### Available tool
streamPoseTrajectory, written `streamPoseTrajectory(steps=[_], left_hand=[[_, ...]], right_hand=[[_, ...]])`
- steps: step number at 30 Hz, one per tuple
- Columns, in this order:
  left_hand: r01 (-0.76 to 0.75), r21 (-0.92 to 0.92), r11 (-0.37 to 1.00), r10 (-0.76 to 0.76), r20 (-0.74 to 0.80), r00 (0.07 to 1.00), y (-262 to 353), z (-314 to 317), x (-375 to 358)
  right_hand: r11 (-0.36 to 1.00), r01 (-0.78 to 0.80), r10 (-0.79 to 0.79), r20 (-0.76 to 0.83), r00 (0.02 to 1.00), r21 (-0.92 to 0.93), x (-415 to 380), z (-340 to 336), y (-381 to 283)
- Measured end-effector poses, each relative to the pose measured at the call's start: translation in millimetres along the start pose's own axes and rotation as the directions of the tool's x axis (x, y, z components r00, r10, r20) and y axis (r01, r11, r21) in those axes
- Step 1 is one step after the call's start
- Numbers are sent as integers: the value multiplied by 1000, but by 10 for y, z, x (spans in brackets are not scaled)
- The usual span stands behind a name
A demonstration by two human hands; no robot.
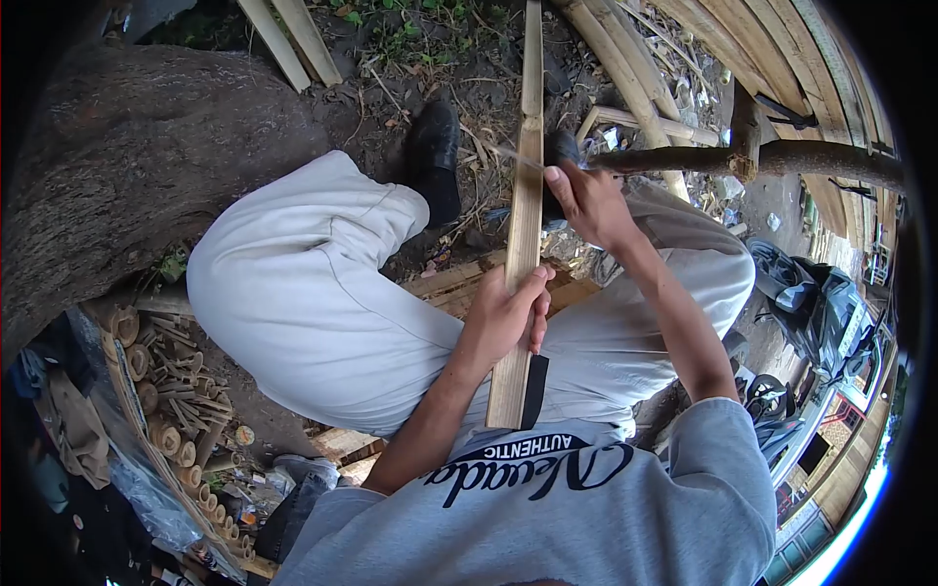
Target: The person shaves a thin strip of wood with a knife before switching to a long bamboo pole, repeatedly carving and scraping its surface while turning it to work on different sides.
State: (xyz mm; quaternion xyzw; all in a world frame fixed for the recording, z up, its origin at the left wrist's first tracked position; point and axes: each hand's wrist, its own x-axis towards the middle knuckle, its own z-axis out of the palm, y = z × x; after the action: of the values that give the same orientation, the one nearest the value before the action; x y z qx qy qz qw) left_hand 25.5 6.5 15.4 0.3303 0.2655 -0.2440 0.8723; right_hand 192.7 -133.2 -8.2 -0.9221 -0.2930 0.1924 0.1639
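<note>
A long split bamboo slat [526, 220] runs from my lap away between my knees, its near end against my grey shirt. My left hand [507, 311] is closed around its lower part. Higher up, my right hand [593, 203] is closed, thumb forward, beside the slat's right edge. From that fist a thin knife blade [515, 155] sticks out to the left and crosses the slat; the knife's handle is hidden in my fingers. A flat black strip [534, 393] lies along the slat's near end.
A thick tree trunk [147, 176] fills the left. Cut bamboo pieces [181, 391] lie in a heap at lower left. Bamboo poles [625, 63] lean at upper right, near a horizontal branch [811, 163]. A motorcycle [816, 303] stands at the right.
</note>
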Motion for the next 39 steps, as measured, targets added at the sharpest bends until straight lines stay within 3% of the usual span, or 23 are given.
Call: streamPoseTrajectory(steps=[2,3,6,8,10,11,12,16,17,19,26,30,34,39], left_hand=[[-6,2,1000,6,-26,1000,-14,24,-1],[2,16,1000,-1,-23,1000,-18,26,4],[8,15,1000,-7,-37,999,-2,60,-7],[-6,21,1000,6,-36,999,-22,64,-3],[-16,27,1000,17,-45,999,-16,47,-22],[-6,26,1000,7,-42,999,3,44,-28],[3,22,1000,-2,-38,999,15,51,-28],[-4,11,1000,4,-24,1000,68,54,-41],[-11,-25,1000,11,5,1000,81,53,-46],[-11,-63,998,13,32,999,70,48,-72],[17,7,1000,-18,11,1000,20,56,-51],[39,27,999,-39,-5,999,4,53,-40],[40,20,999,-40,-30,999,-29,50,-34],[41,56,998,-38,-45,998,-18,3,-20]], right_hand=[[987,157,-156,13,988,-33,-245,-41,-132],[989,145,-144,11,989,-34,-291,-36,-130],[993,84,-92,-107,990,-79,-339,-8,-45],[977,-181,207,-273,939,117,-176,21,220],[988,-114,142,-338,930,102,-122,-68,263],[973,-88,147,-282,948,212,-164,-119,263],[974,-84,143,-281,949,211,-216,-109,235],[965,33,-34,-2,999,260,-507,-71,2],[965,33,-33,-3,999,260,-555,-48,-53],[979,178,-184,64,981,99,-645,-12,-123],[947,320,-321,6,947,39,-730,0,-115],[936,350,-345,120,931,-30,-698,2,-44],[908,418,-416,52,908,-31,-524,104,178],[893,445,-435,127,892,-66,-423,97,203]])
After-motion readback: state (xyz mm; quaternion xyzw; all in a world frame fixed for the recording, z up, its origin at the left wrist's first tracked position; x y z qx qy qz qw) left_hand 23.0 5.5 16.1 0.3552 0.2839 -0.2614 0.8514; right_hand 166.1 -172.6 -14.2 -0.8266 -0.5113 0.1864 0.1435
